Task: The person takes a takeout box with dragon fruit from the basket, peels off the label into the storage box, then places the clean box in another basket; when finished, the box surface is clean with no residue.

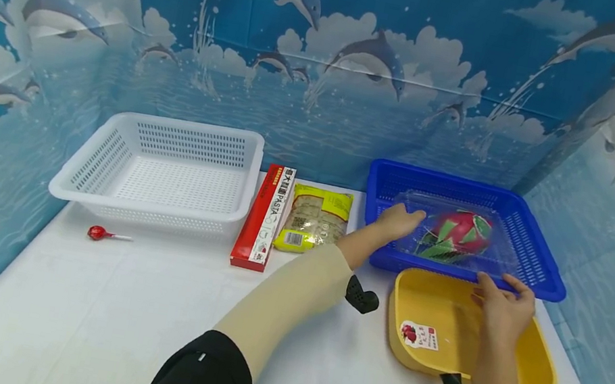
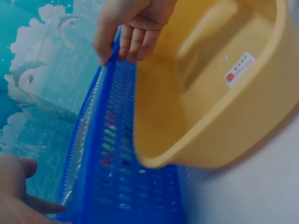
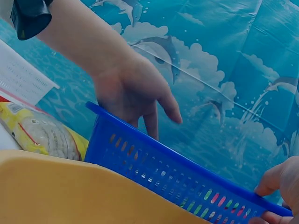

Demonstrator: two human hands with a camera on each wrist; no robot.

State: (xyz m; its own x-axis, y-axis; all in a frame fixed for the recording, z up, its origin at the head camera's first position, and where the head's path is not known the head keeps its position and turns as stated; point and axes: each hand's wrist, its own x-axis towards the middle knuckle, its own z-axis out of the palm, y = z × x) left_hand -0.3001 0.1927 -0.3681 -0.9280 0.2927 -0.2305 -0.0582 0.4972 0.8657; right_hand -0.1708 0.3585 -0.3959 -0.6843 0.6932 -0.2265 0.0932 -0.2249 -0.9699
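Observation:
The blue basket [image 1: 539,277] holds a clear plastic box [image 1: 502,257] with a red-and-green dragon fruit [image 1: 464,232] showing through it. My left hand [image 1: 399,222] reaches over the basket's left side to the left end of the box. In the left wrist view, the thumb and fingers of this hand [image 2: 18,193] are spread apart beside the basket's rim. My right hand [image 1: 505,313] pinches the basket's front rim near its right end, with the fingers outside. Below that hand, the yellow basin [image 1: 468,368] stands against the basket's front.
A white basket [image 1: 155,213] stands at the back left, with a red lollipop [image 1: 98,232] in front of it. Between the baskets lie a red pasta box [image 1: 262,218] and a yellow bag [image 1: 315,217]. A dolphin-print curtain [image 1: 327,113] closes off the back and sides.

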